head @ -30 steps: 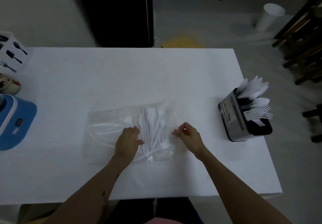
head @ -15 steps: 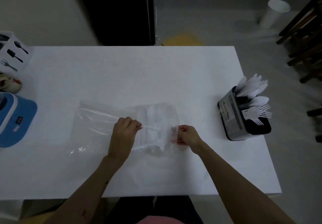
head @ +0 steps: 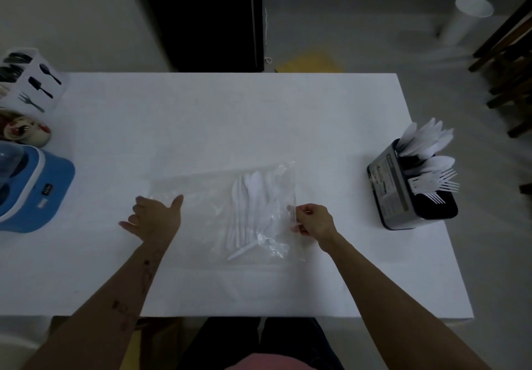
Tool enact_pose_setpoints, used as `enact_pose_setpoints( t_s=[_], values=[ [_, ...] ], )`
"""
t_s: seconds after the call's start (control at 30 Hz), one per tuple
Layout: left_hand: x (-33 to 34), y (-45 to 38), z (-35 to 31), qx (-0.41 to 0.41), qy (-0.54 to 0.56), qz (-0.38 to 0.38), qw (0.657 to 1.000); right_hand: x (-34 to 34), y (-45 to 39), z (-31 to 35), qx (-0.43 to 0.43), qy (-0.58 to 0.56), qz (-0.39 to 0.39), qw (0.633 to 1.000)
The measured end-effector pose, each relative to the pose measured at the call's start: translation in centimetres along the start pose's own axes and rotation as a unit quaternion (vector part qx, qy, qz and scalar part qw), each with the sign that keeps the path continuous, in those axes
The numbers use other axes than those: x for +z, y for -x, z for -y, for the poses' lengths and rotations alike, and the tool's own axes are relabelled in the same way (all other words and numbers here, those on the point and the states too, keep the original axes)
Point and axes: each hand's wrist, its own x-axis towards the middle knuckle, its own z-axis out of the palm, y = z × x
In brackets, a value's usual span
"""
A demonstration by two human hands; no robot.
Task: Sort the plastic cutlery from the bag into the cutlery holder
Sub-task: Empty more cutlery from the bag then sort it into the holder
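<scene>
Hands low in the frame centre, both on the clear plastic bag [head: 230,211]. Right hand [head: 315,221] curled, pinching the bag's right edge between thumb and fingertips. Left hand [head: 157,215] spread flat and relaxed at the bag's left end, thumb angled up, gripping nothing.

Bag lies flat on the white counter [head: 230,116], centre of frame. Loose white plastic cutlery [head: 247,211] bunched inside its right half, handles toward the lower edge; one piece lies slantwise at the bottom of the bunch.

Black and silver cutlery holder [head: 403,194] at right of frame, near the counter's right edge, well apart from the bag. White plastic forks [head: 431,184] stand in its nearer part; white rounded pieces, spoons or knives, cannot tell which, farther back.

Left edge of frame: blue plastic appliance [head: 34,188]; above it a white box printed with black utensil shapes [head: 34,81].
</scene>
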Motion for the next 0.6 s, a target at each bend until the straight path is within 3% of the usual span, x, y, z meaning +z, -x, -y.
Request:
enact_pose_setpoints(
  t_s=[0.17,0.33,0.47,0.6],
  values=[
    [-1.4,0.4,-0.2,0.123,0.09,-0.087,0.984,-0.1,-0.1,-0.2,-0.003,0.008,-0.014,1.0],
    [-5.2,4.9,-4.1,0.27,0.229,-0.178,0.918,-0.3,-0.1,-0.2,0.003,0.019,-0.023,1.0],
    [-7.6,7.2,-7.0,0.32,0.325,-0.224,0.861,-0.2,-0.3,0.2,0.021,0.031,-0.013,0.999],
    [-7.9,7.2,-7.8,0.338,0.319,-0.227,0.856,0.0,-0.4,0.8,0.029,0.052,0.0,0.998]
  ],
)
